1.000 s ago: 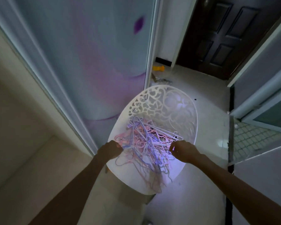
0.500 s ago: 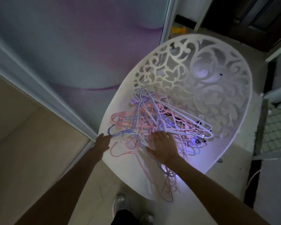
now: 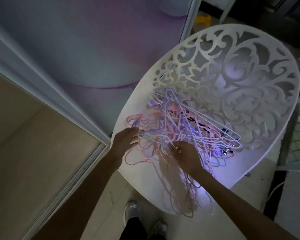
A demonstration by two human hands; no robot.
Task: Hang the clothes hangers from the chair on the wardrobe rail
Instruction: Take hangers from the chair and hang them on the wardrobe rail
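A tangled pile of pink, blue and white clothes hangers point(image 3: 182, 125) lies on the seat of a white chair point(image 3: 249, 80) with an ornate cut-out back. Some hangers trail over the seat's front edge. My left hand point(image 3: 124, 144) rests at the pile's left side, with fingers and thumb apart and touching the outer hangers. My right hand point(image 3: 184, 155) is on the middle of the pile, its fingertips curled around a thin hanger. The wardrobe rail is not in view.
The wardrobe's sliding door point(image 3: 76, 40), pale with a purple pattern, stands just left of the chair. Beside it is the open beige wardrobe interior point(image 3: 33, 135). My shoes point(image 3: 132, 212) are below the seat. A yellow object point(image 3: 202, 19) lies on the floor behind.
My head has dropped closer to the chair. My left hand moved from the seat's edge onto the pile. My right hand went from flat on the hangers to fingers curled around one.
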